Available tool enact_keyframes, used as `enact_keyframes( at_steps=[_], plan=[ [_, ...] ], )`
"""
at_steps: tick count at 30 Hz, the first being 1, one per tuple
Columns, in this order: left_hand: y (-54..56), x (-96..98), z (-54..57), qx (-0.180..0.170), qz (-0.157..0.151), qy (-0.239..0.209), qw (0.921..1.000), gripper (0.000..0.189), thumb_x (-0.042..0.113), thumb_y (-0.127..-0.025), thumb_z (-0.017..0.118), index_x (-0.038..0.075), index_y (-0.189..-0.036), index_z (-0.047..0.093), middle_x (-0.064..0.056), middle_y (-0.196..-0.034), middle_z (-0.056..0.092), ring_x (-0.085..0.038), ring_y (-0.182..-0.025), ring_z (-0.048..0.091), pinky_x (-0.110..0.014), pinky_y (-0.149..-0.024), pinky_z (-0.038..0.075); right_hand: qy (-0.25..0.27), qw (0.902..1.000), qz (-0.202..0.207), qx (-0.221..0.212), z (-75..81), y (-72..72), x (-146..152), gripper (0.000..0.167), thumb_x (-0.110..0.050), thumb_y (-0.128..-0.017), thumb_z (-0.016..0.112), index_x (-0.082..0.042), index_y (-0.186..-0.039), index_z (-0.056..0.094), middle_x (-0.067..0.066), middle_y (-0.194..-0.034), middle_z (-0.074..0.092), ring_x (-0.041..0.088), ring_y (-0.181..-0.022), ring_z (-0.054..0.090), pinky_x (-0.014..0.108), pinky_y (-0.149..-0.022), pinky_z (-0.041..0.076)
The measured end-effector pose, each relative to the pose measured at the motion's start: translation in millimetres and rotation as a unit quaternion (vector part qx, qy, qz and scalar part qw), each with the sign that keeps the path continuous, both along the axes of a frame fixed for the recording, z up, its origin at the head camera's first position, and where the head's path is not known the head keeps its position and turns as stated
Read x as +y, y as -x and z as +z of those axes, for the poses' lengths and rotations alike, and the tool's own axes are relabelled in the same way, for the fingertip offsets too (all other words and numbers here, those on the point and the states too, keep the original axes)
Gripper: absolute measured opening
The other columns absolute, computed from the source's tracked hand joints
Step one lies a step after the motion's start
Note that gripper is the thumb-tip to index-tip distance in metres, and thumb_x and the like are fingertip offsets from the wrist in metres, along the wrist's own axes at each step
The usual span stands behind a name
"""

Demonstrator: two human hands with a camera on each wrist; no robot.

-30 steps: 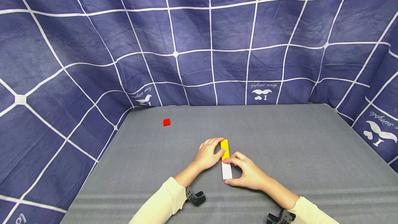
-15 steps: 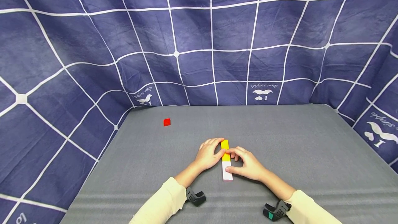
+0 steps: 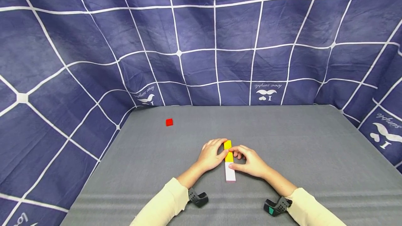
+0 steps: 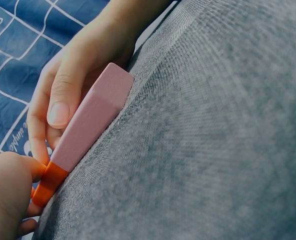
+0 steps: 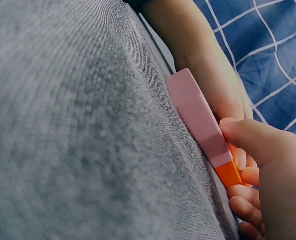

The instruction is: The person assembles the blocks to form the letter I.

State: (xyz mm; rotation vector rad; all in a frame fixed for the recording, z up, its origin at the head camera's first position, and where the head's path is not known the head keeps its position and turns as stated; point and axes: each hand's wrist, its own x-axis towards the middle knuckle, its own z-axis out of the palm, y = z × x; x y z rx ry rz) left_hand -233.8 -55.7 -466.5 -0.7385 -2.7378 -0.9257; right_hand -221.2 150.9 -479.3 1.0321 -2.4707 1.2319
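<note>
Your 2 blocks touch end to end on the gray table (image 3: 298, 132), between your hands. The yellow block (image 3: 229, 157) is at the far end and the white block (image 3: 230, 174) is at the near end. Your left hand (image 3: 211, 154) is bent, with a finger and thumb holding the yellow block from the left. Your right hand (image 3: 253, 164) is bent with a gap, thumb at the white block, finger at the yellow one. I can't tell if it grips. 1 red block (image 3: 169, 122) sits far left.
</note>
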Motion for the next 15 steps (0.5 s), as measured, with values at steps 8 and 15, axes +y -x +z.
enact_keyframes(
  at_steps=[8, 15],
  plan=[
    [-0.5, 0.7, -0.6, -0.003, -0.001, 0.003, 1.0, 0.044, 0.028, -0.095, 0.058, 0.01, -0.135, 0.057, -0.007, -0.133, 0.059, -0.026, -0.127, 0.049, -0.048, -0.105, 0.034, 0.005, 0.9999, 0.0, 0.009, -2.6, -1.2, 0.6, 0.041, -0.022, -0.078, 0.082, -0.009, -0.113, 0.067, -0.005, -0.089, 0.058, 0.008, -0.077, 0.052, 0.025, -0.068, 0.044],
    [3.7, -4.1, 3.9, -0.017, -0.021, 0.004, 0.9996, 0.045, 0.03, -0.095, 0.058, 0.009, -0.135, 0.057, -0.009, -0.133, 0.058, -0.029, -0.126, 0.049, -0.051, -0.104, 0.034, 0.009, 0.9999, 0.0, 0.007, -0.1, -1.2, -0.7, 0.042, -0.02, -0.076, 0.083, -0.007, -0.113, 0.067, -0.005, -0.089, 0.058, 0.009, -0.077, 0.052, 0.025, -0.068, 0.045]
  ],
)
